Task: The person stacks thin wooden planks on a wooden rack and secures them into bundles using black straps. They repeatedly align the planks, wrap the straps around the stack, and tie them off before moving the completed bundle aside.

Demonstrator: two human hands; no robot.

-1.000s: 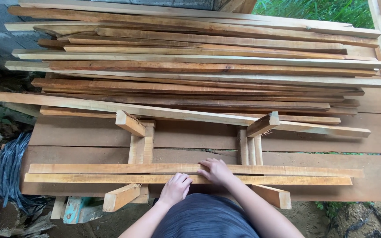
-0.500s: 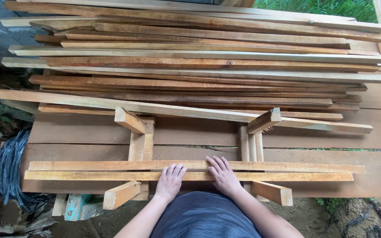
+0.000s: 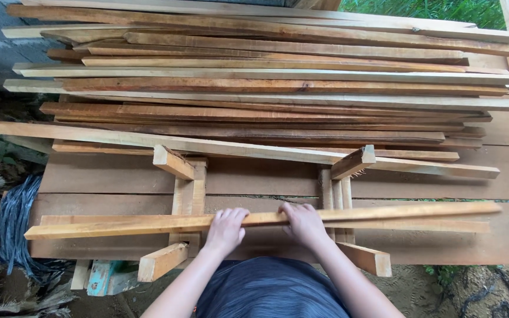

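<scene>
A: Status on the hands?

B: Both on the same long wooden strip (image 3: 266, 219). Left hand (image 3: 226, 228) wraps over it, fingers curled round the top edge. Right hand (image 3: 303, 222) does the same just beside it, a small gap between the two. Both closed on the strip, near its middle.

A: Where does the strip sit?

B: Directly under the hands, running far out to either side. The end out past the right hand sits a bit higher than the other (slight tilt). A second strip (image 3: 419, 226) lies right under it, touching along most of the length.

A: What carries them?

B: Two small wooden cradles with angled end blocks. Left cradle (image 3: 185, 197) is just outside the left hand, right cradle (image 3: 338, 191) just outside the right hand. Both stand on the plank desk (image 3: 254, 176).

A: Beyond the hands?

B: Big stack of long rough slats (image 3: 266, 88), lying parallel to the held strip, well apart from it. One pale slat (image 3: 148, 140) at the stack's near edge runs across the far ends of the cradles.

A: Anything else?

B: Black bundle (image 3: 10, 229) on the ground, far out past the left hand (cannot tell what it is).
</scene>
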